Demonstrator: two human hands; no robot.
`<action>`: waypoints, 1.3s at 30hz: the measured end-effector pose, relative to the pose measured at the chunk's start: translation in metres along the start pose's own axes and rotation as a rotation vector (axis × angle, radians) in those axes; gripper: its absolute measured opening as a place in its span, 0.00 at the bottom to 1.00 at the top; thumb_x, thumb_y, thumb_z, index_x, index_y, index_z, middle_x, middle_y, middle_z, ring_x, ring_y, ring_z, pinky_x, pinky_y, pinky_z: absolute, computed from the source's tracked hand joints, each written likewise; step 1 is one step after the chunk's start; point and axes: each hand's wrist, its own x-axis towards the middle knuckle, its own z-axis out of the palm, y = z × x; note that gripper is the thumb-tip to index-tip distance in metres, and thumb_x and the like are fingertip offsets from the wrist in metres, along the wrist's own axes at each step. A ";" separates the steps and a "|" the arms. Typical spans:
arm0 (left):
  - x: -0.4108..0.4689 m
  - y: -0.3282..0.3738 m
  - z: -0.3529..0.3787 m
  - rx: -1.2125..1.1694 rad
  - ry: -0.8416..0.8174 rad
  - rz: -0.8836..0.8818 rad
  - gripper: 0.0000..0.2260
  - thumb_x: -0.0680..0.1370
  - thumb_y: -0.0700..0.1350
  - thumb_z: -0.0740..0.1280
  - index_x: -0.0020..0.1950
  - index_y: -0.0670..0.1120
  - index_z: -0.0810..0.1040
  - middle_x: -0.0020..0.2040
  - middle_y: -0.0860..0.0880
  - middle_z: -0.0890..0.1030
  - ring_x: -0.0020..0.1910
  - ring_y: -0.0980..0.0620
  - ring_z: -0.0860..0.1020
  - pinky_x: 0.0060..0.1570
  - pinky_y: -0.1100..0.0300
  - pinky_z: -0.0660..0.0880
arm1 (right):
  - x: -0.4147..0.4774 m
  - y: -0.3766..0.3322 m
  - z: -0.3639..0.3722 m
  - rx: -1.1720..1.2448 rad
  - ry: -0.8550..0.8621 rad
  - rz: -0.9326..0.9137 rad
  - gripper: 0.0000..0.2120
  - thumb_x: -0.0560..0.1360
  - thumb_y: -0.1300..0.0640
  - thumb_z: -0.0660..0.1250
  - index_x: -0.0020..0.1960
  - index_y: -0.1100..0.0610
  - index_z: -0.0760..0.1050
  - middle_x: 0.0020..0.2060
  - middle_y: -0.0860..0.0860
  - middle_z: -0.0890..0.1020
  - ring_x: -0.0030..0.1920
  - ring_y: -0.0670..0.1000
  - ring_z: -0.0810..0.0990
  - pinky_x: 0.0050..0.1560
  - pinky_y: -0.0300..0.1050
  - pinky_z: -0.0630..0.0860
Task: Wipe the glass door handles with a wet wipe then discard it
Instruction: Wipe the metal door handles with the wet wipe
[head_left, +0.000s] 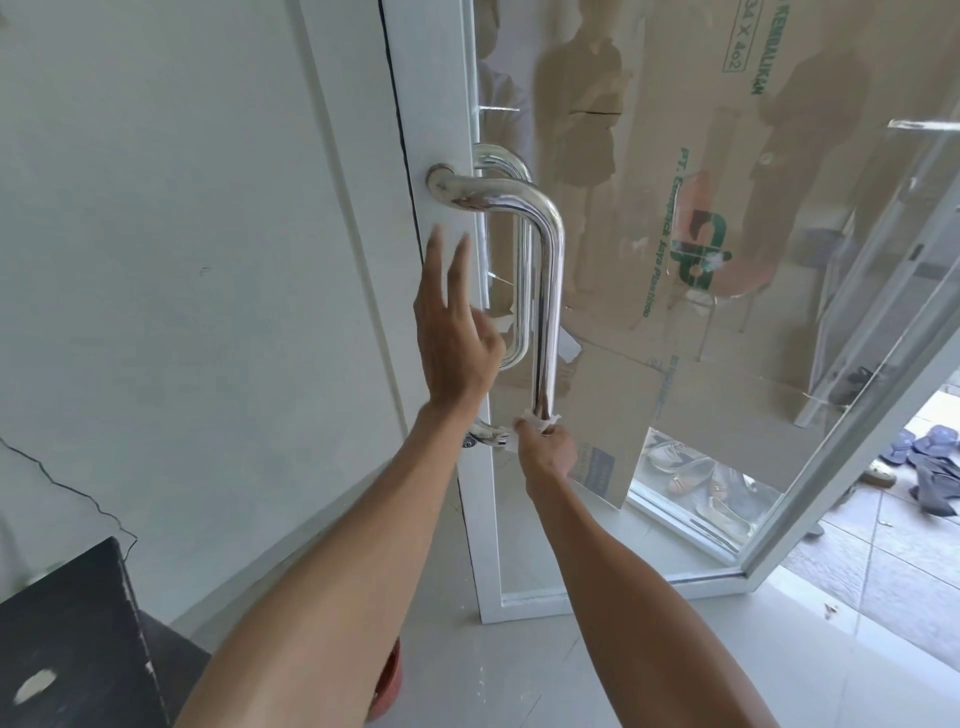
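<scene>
At the lower left a dark cabinet (67, 639) is seen, set against a white wall (182, 260) that is marked by a thin crack. A red object (389, 680) is partly hidden under the left forearm, and what it is cannot be told.

The left hand (454, 343) is raised beside the white door frame (441, 104). Its fingers (435, 249) are straight and spread, and nothing is held. It seems to rest lightly on the frame, though contact cannot be confirmed from this angle.

Just to its right, the chrome handle (550, 291) is fixed upright to the frame, and a second handle (511, 260) is seen through the glass on the far side.

The wet wipe (535, 418) is wrapped round the lower end of the near handle's vertical bar, just above its bottom bend. It is gripped there by the right hand (548, 449), whose fingers are curled round wipe and bar together.

Behind the glass, flattened cardboard (675, 130) with green print is leaned, and pairs of shoes (685, 467) are lined along the floor below it. At the far right a second glass door (841, 415) is stood open, with sandals (924, 447) scattered on the tiles outside.
</scene>
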 end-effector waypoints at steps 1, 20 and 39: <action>-0.019 -0.005 0.002 0.038 -0.032 -0.020 0.28 0.70 0.30 0.56 0.70 0.41 0.71 0.71 0.40 0.69 0.72 0.44 0.68 0.69 0.65 0.63 | 0.001 0.000 -0.001 -0.012 -0.009 0.009 0.10 0.68 0.51 0.72 0.34 0.55 0.74 0.29 0.49 0.77 0.36 0.54 0.77 0.35 0.44 0.74; -0.156 -0.043 0.027 0.313 -0.807 0.099 0.33 0.68 0.37 0.68 0.73 0.45 0.68 0.69 0.47 0.72 0.70 0.49 0.69 0.74 0.53 0.61 | 0.021 -0.007 -0.022 -0.215 -0.162 0.004 0.25 0.59 0.34 0.72 0.32 0.58 0.76 0.26 0.49 0.76 0.27 0.50 0.73 0.27 0.41 0.66; -0.164 -0.035 0.045 0.507 -0.867 -0.061 0.40 0.70 0.40 0.69 0.77 0.39 0.52 0.73 0.44 0.63 0.76 0.46 0.59 0.76 0.44 0.50 | 0.006 -0.028 -0.028 -0.193 -0.062 -0.458 0.14 0.72 0.43 0.69 0.48 0.53 0.79 0.45 0.50 0.84 0.50 0.54 0.81 0.57 0.55 0.74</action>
